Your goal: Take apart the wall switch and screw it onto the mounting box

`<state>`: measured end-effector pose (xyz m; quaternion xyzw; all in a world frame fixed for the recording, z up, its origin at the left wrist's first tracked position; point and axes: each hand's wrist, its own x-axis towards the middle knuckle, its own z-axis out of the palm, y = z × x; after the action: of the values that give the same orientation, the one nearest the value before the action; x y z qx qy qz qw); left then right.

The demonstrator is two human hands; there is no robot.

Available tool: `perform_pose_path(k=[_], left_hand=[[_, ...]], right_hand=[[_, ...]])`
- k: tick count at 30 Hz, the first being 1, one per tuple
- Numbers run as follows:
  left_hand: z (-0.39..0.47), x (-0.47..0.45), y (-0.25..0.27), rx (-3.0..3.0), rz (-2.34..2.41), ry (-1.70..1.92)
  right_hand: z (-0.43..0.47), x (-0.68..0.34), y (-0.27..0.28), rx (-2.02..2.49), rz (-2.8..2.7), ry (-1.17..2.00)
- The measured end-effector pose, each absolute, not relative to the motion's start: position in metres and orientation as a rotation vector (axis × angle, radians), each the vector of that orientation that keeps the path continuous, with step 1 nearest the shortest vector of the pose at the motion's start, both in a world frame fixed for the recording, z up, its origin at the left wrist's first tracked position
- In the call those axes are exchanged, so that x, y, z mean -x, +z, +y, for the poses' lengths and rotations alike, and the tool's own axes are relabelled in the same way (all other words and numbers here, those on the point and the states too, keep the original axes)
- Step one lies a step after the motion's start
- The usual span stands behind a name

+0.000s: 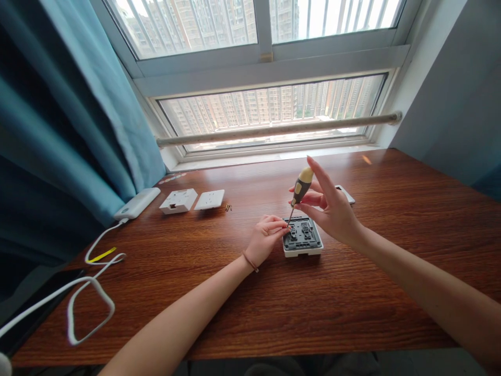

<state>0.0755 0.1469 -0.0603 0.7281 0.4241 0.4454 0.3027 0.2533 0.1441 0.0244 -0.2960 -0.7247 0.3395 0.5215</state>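
Note:
A wall switch body, dark grey on a white back box, lies flat on the brown table. My right hand grips a screwdriver with a yellow and dark grey handle, its index finger stretched up by the handle's top. The screwdriver leans slightly, its shaft pointing down to the left side of the switch. Beside the tip, my left hand has its fingers pinched together at the switch's left edge. Whatever sits between those fingertips is hidden.
Left of the hands are a white box, a white socket panel and several small brass-coloured screws. A white power bank with a white cable lies farther left. Behind my right hand is a partly hidden white object.

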Motion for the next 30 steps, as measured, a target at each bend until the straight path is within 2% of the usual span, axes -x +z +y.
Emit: perform_pose_path(k=[14,24,30], left_hand=[[0.150,-0.074,-0.063,-1.860,1.123,1.179],[0.149,-0.075,-0.059,-1.904,1.154,1.193],[0.148,-0.073,-0.059,-1.927,1.169,1.163]], right_hand=[[0.145,-0.253,0.023,0.730,-1.766,0.798],[0.146,-0.251,0.058,0.742,-1.965,0.444],[0.161,-0.245,0.075,0.787,-1.946,0.557]])
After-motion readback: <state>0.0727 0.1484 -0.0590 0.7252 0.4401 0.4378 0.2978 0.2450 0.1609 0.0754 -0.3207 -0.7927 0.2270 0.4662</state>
